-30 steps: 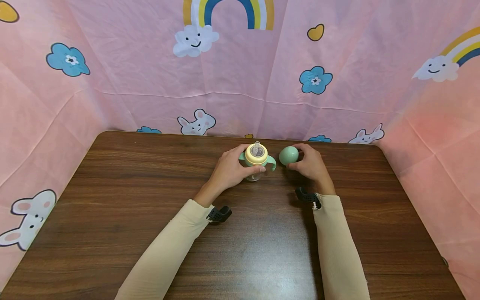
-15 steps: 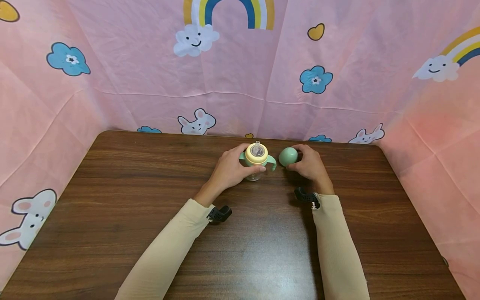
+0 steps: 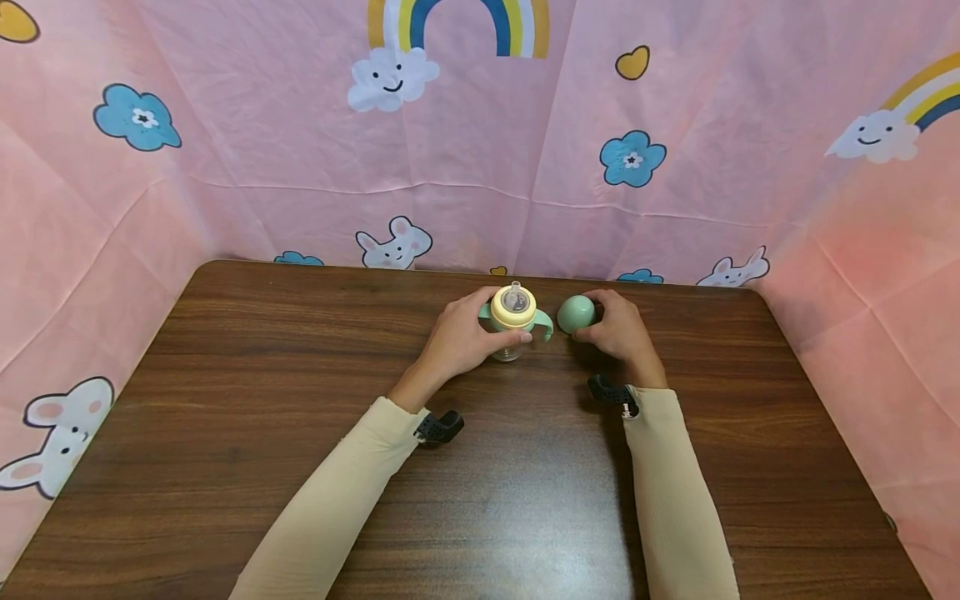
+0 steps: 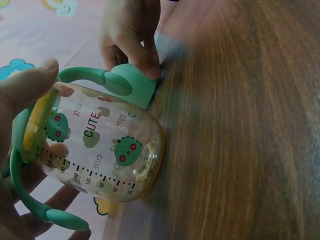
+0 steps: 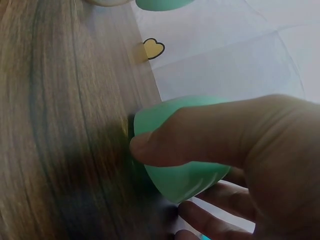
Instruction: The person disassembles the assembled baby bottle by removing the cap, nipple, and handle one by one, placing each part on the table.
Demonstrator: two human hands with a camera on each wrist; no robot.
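My left hand (image 3: 468,332) grips a clear baby bottle (image 4: 100,135) around its top, thumb on the near side. The bottle stands upright near the table's back edge, with a pale yellow collar (image 3: 513,317), a clear spout and two green handles (image 4: 55,218). Cartoon prints and a printed scale mark its wall. To the right of it, my right hand (image 3: 621,329) holds a rounded green bottle cap (image 3: 575,314) between thumb and fingers. In the right wrist view the thumb lies across the cap's side, and the cap's lower rim is close over the tabletop.
The brown wooden table (image 3: 300,400) reaches back to a pink printed cloth (image 3: 480,150), which also hangs at both sides. Black wrist cameras sit at both cuffs, the left one (image 3: 441,427) beside the bottle arm.
The green cap and my right hand have shifted very slightly down and to the left in the head view. My left hand and the bottle have stayed in place.
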